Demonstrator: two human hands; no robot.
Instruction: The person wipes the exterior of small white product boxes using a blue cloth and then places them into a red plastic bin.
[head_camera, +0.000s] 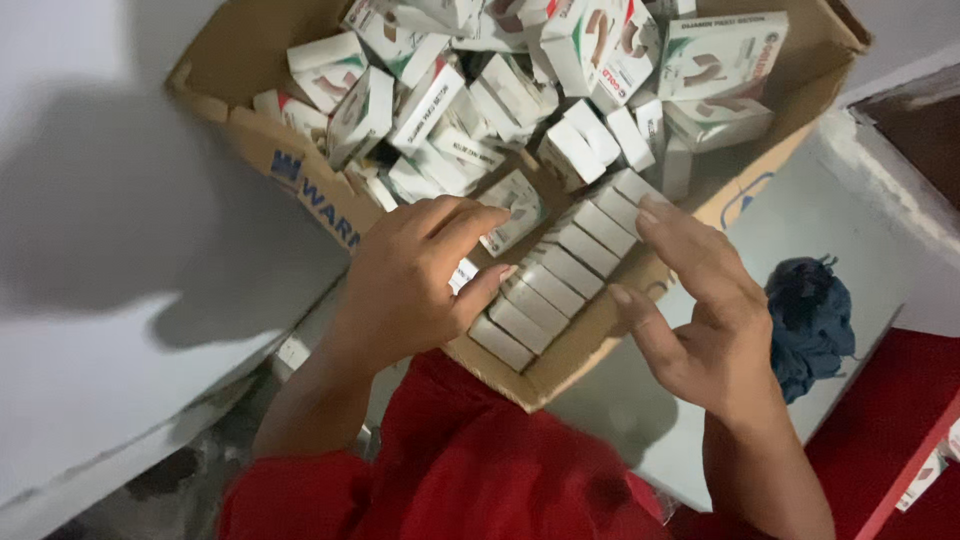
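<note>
My left hand (410, 280) rests inside the cardboard box (300, 180), fingers curled loosely over a small white packet (515, 205). I cannot tell if my grip really holds it. My right hand (700, 310) is open, fingers spread, holding nothing, with its fingertips touching the end of a neat row of packets (560, 275) along the near wall of the box. Behind the row, many more packets lie in a loose pile (500, 90). The box sits on a pale worktop (830, 220). A dark blue cloth (812, 320) lies just beside my right hand.
</note>
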